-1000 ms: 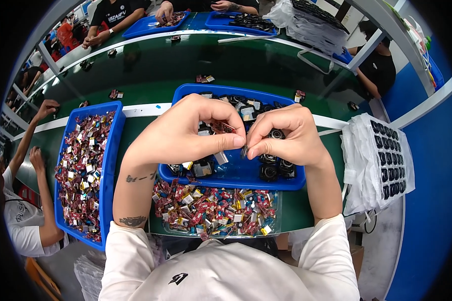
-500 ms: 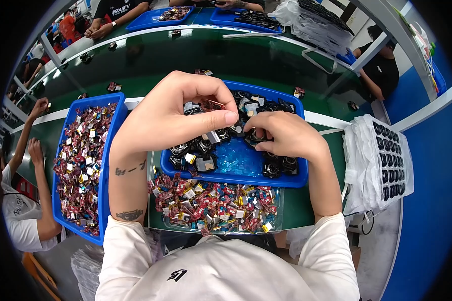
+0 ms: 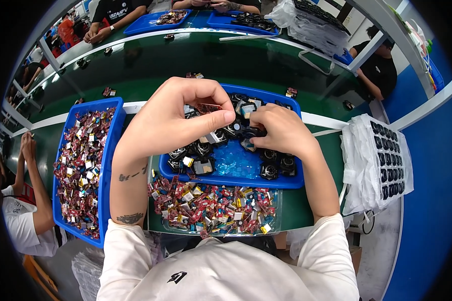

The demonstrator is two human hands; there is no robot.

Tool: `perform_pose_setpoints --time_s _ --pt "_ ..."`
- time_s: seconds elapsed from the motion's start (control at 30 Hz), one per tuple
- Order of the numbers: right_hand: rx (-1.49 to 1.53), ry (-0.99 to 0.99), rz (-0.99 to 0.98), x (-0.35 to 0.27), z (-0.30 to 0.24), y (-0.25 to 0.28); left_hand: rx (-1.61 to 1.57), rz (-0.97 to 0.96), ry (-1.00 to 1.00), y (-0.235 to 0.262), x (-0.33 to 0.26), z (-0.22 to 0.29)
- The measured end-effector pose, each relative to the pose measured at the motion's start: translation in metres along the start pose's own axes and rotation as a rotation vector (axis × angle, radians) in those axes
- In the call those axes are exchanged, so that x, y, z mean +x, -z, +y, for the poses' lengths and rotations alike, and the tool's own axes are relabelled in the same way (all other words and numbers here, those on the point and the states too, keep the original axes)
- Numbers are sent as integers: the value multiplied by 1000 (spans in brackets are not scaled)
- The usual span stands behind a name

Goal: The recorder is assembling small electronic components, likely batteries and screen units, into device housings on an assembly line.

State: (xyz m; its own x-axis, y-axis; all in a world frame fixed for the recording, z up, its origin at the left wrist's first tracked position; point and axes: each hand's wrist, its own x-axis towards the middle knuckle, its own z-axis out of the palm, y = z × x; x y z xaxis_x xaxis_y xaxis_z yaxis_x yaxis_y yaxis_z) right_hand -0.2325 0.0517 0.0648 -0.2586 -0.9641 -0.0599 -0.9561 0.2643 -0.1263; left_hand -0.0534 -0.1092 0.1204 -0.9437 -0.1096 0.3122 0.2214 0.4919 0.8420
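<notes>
Fingers of the left hand pinch narrow around a small reddish part, held above the blue tray. Since a moment ago this hand has lifted higher and come nearer the camera, while the right hand has stayed low in the tray. The right fingers curl tight over a black round piece among others like it. The left forearm slants up from the lower edge and the wrist bends inward. A clear tray of red, blue and yellow bits lies just in front. A second blue bin of the same bits sits to the left. White bags with black pieces lie at right.
</notes>
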Motion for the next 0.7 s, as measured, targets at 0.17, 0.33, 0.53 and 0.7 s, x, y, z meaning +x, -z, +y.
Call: perform_pose_setpoints --time_s 0.17,0.33,0.53,0.7 --pt "946 107 118 3 2 2 5 50 23 -3 0 3" --pt "1159 215 262 1 -9 10 39 153 3 -9 2 -2" --pt "1259 212 442 2 -11 6 88 222 -57 -18 7 -4" --pt "1373 140 426 -4 -27 15 207 354 -156 -28 8 -10"
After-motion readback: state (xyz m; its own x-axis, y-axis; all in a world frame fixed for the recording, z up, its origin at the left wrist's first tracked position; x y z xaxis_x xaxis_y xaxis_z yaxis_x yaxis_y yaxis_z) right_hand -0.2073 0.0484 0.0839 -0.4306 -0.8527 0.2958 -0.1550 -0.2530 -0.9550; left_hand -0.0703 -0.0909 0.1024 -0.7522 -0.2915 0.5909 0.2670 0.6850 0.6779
